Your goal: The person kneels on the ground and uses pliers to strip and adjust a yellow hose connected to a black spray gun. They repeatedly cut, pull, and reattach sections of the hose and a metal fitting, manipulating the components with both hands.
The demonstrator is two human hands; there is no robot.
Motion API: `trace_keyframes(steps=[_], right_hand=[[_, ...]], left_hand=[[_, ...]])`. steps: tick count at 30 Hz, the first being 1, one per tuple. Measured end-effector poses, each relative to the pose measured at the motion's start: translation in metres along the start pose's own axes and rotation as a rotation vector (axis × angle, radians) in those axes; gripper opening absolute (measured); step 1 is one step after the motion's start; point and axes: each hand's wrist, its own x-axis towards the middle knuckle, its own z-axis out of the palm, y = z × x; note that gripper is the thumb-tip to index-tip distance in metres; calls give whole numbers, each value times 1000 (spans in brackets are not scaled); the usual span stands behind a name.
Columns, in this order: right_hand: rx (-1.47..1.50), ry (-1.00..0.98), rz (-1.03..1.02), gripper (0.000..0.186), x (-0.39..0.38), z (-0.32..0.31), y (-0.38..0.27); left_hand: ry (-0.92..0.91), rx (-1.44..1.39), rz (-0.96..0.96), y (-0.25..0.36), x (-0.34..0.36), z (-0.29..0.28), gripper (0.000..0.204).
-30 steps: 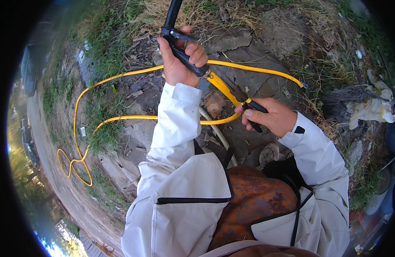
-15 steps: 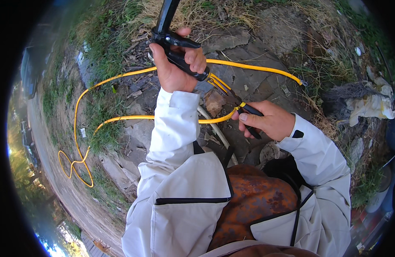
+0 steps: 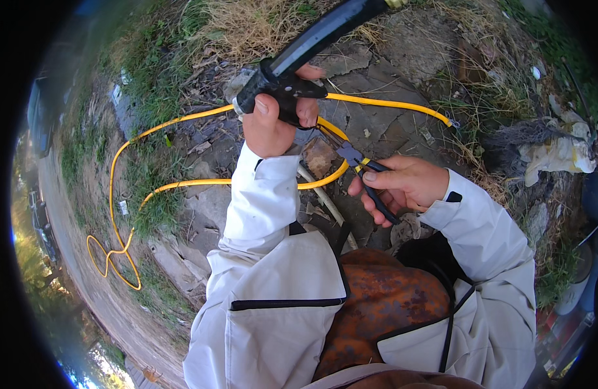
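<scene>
My left hand (image 3: 273,126) is wrapped round the handle of a black trigger spray gun (image 3: 328,35), whose long barrel slants up to the far right. My right hand (image 3: 406,185) holds pliers (image 3: 374,165) with black and yellow handles spread apart. The grey jaws point left, toward the lower end of the gun's handle. Thin dark wire (image 3: 327,133) seems to run between that end and the jaws; whether they grip it I cannot tell. Behind the tools a yellow hose (image 3: 341,174) curves round; its join with the gun is partly hidden by my left hand.
The hose's free end (image 3: 449,122), with wire about it, lies to the right on flat stones. Further left the hose crosses grass and loops (image 3: 111,253) on the dirt. A stick (image 3: 328,204) lies below the pliers. At right are dark netting and a pale torn sheet (image 3: 562,155).
The gun has turned, its barrel swinging from nearly upright toward the right. The pliers' handles have spread wider, and the jaws have drawn slightly away from the gun's handle.
</scene>
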Motion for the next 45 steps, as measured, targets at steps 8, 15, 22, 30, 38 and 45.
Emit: trace_keyframes(steps=[8,15,22,30,38,45], right_hand=[[30,1,-35,35,-3,7,5],[64,-14,-47,33,-2,4,11],[46,-3,-63,32,-2,7,10],[127,-22,-94,32,6,8,14],[308,-107,-244,28,17,11,37],[353,-81,-295,29,24,15,43]], left_hand=[[32,11,13,1,-1,5,89],[111,47,10,-1,0,4,87],[178,-111,50,-5,4,7,83],[143,88,56,-5,1,6,87],[122,29,70,1,0,13,87],[159,33,63,-3,0,22,87]])
